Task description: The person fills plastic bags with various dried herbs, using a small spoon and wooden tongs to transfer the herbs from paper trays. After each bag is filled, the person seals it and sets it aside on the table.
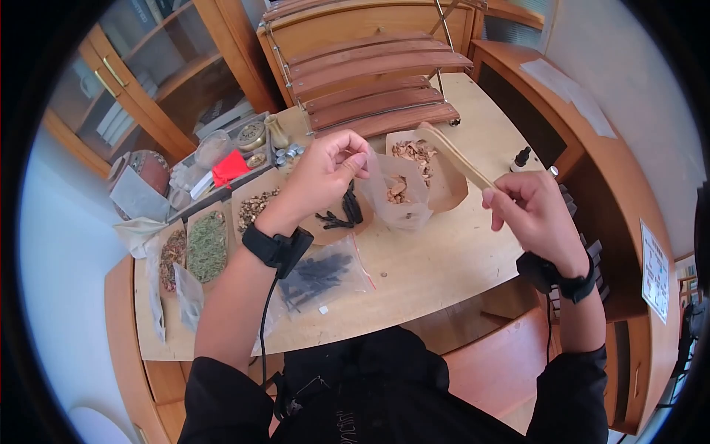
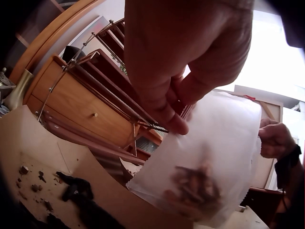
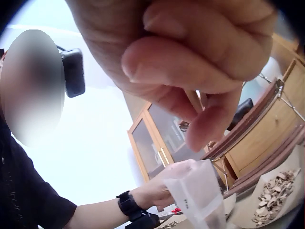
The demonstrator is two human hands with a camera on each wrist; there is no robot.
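Observation:
My left hand (image 1: pixel 329 174) pinches the top edge of a translucent bag (image 1: pixel 381 203) between thumb and fingers. Brown slices (image 1: pixel 398 191) lie low inside it; in the left wrist view they show blurred through the bag (image 2: pixel 224 143). The right hand (image 1: pixel 536 214), raised to the right of the bag, grips one end of long wooden tongs (image 1: pixel 462 160) whose far end points up and left. Below the tongs is a paper tray (image 1: pixel 450 194) with pale brown slices (image 1: pixel 414 152). The tongs are mostly hidden in the right wrist view.
Left of the bag are black pieces (image 1: pixel 347 211), a tray of green dried herb (image 1: pixel 208 248) and other dried goods. A clear bag of dark pieces (image 1: pixel 318 277) lies near the front edge. A slatted wooden rack (image 1: pixel 377 74) stands behind; a dropper bottle (image 1: pixel 521 159) is at right.

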